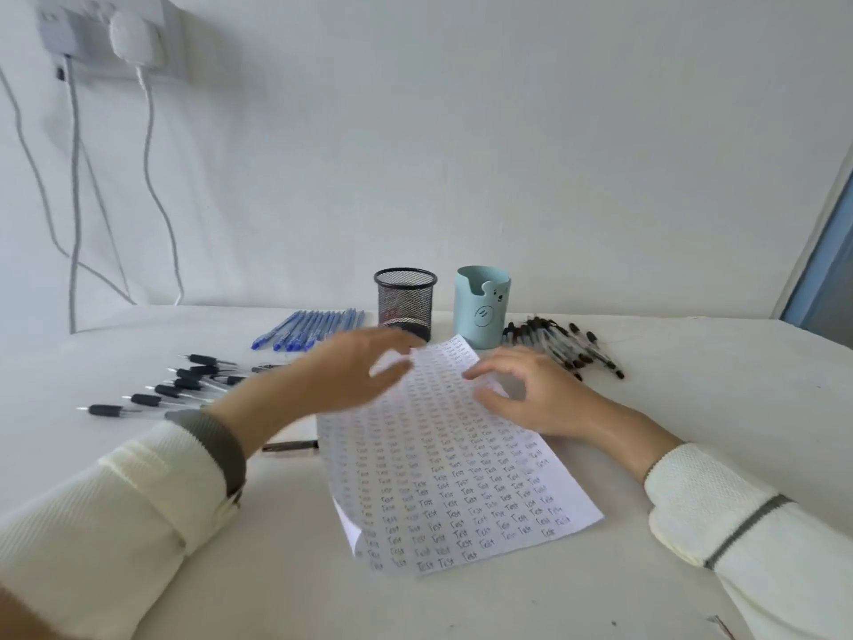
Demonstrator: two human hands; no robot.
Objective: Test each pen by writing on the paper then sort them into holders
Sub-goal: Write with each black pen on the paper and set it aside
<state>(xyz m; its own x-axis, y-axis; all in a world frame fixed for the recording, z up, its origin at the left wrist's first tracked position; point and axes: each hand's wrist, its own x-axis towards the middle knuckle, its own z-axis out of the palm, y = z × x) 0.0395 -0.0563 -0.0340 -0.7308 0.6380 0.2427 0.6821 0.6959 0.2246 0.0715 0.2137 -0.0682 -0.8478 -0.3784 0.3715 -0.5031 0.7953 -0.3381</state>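
A sheet of paper (pixel 461 482) covered in rows of the written word "Test" lies tilted on the white table (pixel 507 607). My left hand (pixel 341 376) hovers blurred over its far left corner, fingers spread and relaxed, holding nothing. My right hand (pixel 526 394) rests on the paper's far right part with loosely curled fingers, fingertips touching the sheet. Behind the paper stand a black mesh holder (pixel 406 300) and a light blue bear holder (pixel 482 307). Blue pens (pixel 309 330) lie left of the mesh holder.
Black-grip pens (pixel 184 383) lie in a row at the left. A heap of black-capped pens (pixel 565 346) sits right of the blue holder. One dark pen (pixel 291 446) lies under my left forearm. Cables (pixel 74 224) hang down the wall from a socket.
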